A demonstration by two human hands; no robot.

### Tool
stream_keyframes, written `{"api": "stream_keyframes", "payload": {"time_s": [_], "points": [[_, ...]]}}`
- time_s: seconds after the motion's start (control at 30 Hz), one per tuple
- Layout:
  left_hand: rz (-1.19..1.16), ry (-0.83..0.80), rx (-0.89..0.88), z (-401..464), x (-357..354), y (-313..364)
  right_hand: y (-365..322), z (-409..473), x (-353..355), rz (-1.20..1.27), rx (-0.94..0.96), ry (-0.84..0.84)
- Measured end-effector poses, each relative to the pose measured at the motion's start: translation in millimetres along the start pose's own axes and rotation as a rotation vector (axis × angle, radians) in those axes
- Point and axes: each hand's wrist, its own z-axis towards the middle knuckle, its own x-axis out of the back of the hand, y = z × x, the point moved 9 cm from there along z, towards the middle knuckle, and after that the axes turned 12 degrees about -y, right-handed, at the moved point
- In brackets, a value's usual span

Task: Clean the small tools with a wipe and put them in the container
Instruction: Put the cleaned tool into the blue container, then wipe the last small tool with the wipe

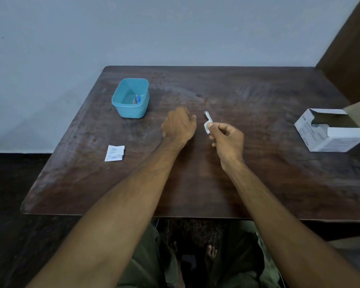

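Note:
My right hand [227, 140] pinches a small white wipe [207, 127] between thumb and fingers above the middle of the table. A small metal tool [207, 115], like a nail clipper, sticks up out of the wipe. My left hand [179, 123] hovers just left of the tool, back toward the camera, fingers loosely curled, with nothing seen in it. The blue plastic container [121, 109] stands at the back left of the table, with a few small tools [137, 99] lying inside it.
A torn white wipe packet [114, 153] lies on the dark wooden table [258, 183] at the left front. An open white cardboard box [328, 140] sits at the right edge, partly under a brown object. A wall runs behind the table.

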Motion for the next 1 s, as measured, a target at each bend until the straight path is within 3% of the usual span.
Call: {"api": "stream_keyframes", "payload": {"time_s": [0.27, 0.47, 0.7, 1.0], "points": [[0.052, -0.091, 0.035, 17.0, -36.0, 37.8, 7.8, 2.9, 22.9, 0.062, 0.003, 0.026], [0.132, -0.062, 0.07, 22.6, -41.1, 42.3, 9.8, 2.5, 24.0, 0.083, 0.008, 0.002], [0.072, 0.002, 0.073, 15.3, -38.7, 37.1, 10.7, 4.0, 23.7, 0.08, 0.001, -0.014], [-0.302, 0.08, -0.026, -6.9, -28.0, 6.6, 10.8, 2.6, 21.7, 0.049, 0.01, -0.016]]}}
